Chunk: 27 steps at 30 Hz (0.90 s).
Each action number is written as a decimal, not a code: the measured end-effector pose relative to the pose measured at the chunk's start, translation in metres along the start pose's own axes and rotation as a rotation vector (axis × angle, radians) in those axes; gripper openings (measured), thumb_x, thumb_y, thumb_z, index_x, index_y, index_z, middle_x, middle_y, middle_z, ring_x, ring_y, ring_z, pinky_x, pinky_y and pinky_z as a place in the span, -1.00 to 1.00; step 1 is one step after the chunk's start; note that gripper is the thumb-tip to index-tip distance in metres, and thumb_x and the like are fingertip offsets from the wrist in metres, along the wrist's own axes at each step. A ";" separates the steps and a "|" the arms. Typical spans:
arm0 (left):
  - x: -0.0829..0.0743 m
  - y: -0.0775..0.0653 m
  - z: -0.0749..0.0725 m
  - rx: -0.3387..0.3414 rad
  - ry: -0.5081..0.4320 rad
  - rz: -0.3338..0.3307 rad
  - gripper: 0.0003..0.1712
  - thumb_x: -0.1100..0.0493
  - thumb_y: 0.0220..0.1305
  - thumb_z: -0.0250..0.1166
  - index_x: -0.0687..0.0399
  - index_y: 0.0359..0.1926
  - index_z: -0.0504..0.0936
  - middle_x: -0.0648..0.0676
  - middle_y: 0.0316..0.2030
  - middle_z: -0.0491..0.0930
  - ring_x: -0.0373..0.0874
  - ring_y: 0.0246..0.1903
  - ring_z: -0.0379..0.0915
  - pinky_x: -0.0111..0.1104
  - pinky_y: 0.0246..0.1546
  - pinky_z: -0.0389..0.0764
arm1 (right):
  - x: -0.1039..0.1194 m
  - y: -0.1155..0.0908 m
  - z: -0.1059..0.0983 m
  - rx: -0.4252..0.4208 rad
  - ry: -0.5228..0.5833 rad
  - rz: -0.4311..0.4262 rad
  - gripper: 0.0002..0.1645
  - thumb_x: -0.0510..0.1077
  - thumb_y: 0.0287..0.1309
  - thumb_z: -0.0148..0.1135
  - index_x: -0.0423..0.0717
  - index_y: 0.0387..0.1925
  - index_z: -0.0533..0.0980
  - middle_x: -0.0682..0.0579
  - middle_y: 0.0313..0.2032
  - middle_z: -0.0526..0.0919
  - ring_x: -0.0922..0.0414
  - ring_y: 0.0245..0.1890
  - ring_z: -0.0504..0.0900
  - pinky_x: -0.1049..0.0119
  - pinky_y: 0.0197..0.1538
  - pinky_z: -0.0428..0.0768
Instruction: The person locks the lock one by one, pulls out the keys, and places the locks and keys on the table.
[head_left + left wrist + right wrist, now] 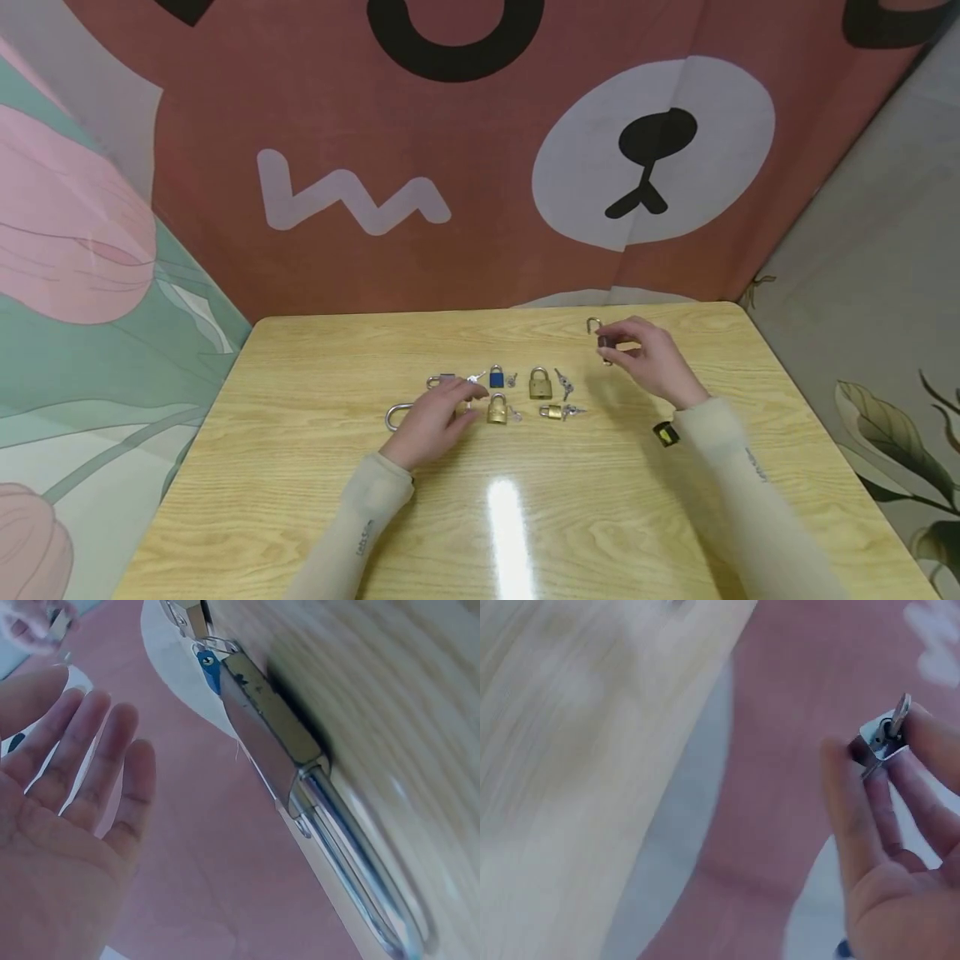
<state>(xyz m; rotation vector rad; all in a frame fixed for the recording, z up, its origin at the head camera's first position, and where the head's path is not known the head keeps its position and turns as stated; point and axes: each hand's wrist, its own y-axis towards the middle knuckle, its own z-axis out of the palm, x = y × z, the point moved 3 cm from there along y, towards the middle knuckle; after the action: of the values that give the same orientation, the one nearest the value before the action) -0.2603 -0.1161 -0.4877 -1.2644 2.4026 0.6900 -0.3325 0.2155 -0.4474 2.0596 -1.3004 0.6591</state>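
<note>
My right hand (651,358) pinches a small dark padlock (604,342) between thumb and fingers, lifted above the table's far right part. Its shackle (594,322) stands out at the top, and in the right wrist view a key (901,712) sits in its keyhole end. My left hand (431,423) holds nothing; its fingers are loosely extended over the left padlocks. Partly hidden beneath it lies a large padlock with a long steel shackle (394,415), whose body (274,720) shows in the left wrist view. A blue padlock (447,377) lies just beyond that hand.
Between the hands lie another blue padlock (497,377), several brass padlocks (540,385) and small keys (565,384) beside them. A black and yellow item (665,433) rests by the right sleeve. A printed curtain (480,275) borders the table's (600,517) far edge.
</note>
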 end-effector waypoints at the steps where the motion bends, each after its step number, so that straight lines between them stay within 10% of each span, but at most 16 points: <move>1: 0.000 0.000 -0.001 -0.006 -0.011 -0.002 -0.68 0.17 0.36 0.25 -0.01 0.11 0.56 -0.02 0.01 0.65 -0.08 -0.08 0.54 -0.15 -0.08 0.64 | 0.009 0.001 0.006 0.006 0.025 -0.032 -0.65 -0.13 0.26 0.28 -0.12 0.06 0.57 -0.11 -0.09 0.60 0.04 -0.07 0.61 0.08 -0.11 0.74; 14: -0.001 0.005 -0.005 -0.039 -0.271 -0.105 -0.62 0.06 0.49 0.08 0.00 0.24 0.44 0.13 -0.03 0.65 -0.18 -0.16 0.55 -0.22 -0.14 0.67 | 0.111 -0.004 0.046 0.184 0.190 -0.219 -0.55 -0.35 0.10 0.36 -0.29 0.06 0.53 -0.21 -0.04 0.64 -0.03 -0.01 0.62 -0.06 -0.03 0.71; 27: -0.010 0.007 -0.006 -0.057 -0.489 -0.102 -0.59 -0.01 0.51 0.02 -0.12 0.30 0.41 0.17 -0.09 0.68 0.00 -0.16 0.59 -0.09 -0.16 0.68 | 0.129 -0.010 0.067 0.327 0.260 -0.312 -0.57 -0.39 0.06 0.37 -0.25 0.02 0.55 -0.18 -0.09 0.63 -0.02 -0.05 0.62 0.02 0.02 0.70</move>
<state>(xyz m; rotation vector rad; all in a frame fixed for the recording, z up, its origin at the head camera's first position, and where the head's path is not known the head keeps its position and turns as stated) -0.2612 -0.1090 -0.4762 -1.0774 1.9222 0.9199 -0.2661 0.0919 -0.4075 2.2759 -0.7412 1.0045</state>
